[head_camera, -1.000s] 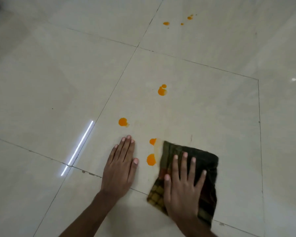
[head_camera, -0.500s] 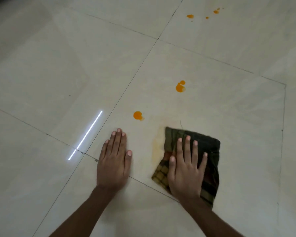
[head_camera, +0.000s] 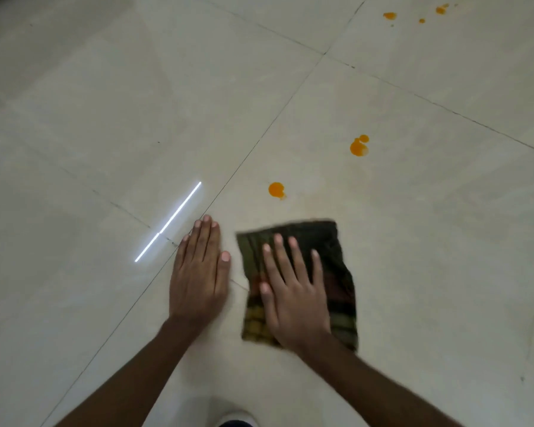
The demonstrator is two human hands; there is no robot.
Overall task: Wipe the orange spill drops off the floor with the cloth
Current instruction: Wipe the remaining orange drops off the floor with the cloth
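floor (head_camera: 413, 241) ahead, right of cloth (head_camera: 321, 238) – bare | left hand (head_camera: 198, 272) – flat just beside cloth's left edge

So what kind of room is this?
Probably an indoor room at home, though which one is unclear: glossy cream floor tiles with thin grout lines, and a white ceiling tube light's reflection on them.

The floor (head_camera: 105, 103) is made of pale cream tiles with thin dark joint lines, and one bright white streak of reflected light (head_camera: 168, 221) lies on it. The cloth (head_camera: 336, 263) is dark green with a check pattern, which turns yellow and reddish at its near left corner. The spill drops (head_camera: 276, 190) are a strong orange, and a faint yellowish smear shows just beyond the cloth.
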